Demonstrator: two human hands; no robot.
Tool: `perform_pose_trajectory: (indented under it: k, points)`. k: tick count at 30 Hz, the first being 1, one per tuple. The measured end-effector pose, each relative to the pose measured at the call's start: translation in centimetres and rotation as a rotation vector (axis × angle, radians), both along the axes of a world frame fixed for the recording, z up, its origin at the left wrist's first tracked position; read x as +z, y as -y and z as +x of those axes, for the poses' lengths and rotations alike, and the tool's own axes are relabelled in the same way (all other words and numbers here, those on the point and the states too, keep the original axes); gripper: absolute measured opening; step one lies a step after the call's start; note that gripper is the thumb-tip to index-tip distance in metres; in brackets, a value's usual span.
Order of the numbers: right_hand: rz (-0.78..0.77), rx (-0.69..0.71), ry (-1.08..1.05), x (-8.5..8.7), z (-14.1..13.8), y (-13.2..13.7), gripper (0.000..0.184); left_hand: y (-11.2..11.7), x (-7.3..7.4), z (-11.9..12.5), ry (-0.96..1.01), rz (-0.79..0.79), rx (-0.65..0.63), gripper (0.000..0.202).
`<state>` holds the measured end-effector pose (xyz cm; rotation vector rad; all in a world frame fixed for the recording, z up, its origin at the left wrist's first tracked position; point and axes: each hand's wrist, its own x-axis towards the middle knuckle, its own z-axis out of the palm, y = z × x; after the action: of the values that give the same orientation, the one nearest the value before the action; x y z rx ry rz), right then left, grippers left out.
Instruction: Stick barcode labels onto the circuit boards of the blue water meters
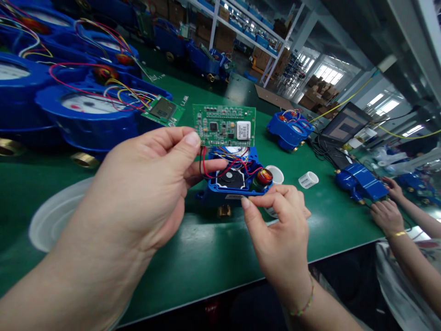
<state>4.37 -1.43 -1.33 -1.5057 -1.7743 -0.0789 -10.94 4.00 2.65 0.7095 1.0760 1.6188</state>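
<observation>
Working over a smooth green bench mat (206,257) in a bright shelved warehouse; gripping an open blue plastic meter housing (234,181) mid-mat with curled right hand (282,230); pinching a flat green circuit board (223,125) upright above it with left hand (144,193)

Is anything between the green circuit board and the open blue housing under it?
Only the wires, a red, black and blue bundle running from the circuit board down into the blue housing. The left hand pinches the board's corner; the right hand touches the housing's front.
</observation>
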Motion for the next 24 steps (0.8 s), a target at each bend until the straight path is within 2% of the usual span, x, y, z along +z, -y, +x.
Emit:
perform_pose_trajectory:
  k: [6,10,16,20,24]
  points:
    - [0.076,-0.050,-0.132,-1.2,-1.5,-0.6,0.018,0.2,-0.1,-0.1,0.008,-0.021,0.004,0.009]
    - [0.110,-0.083,-0.257,-1.8,-1.6,-1.0,0.037,0.3,0.2,-0.2,0.019,-0.057,-0.006,0.006]
    - [-0.131,-0.096,-0.528,-2.0,-1.0,-1.7,0.065,0.3,0.5,-0.3,0.013,-0.078,-0.021,0.006]
    - [-0.159,-0.079,-0.622,-2.0,-0.8,-2.0,0.064,0.3,0.4,-0.3,-0.012,-0.085,-0.033,0.005]
    - [-0.138,0.034,-0.691,-2.5,0.1,-2.0,0.047,0.6,0.2,-0.3,-0.057,-0.054,-0.065,0.014]
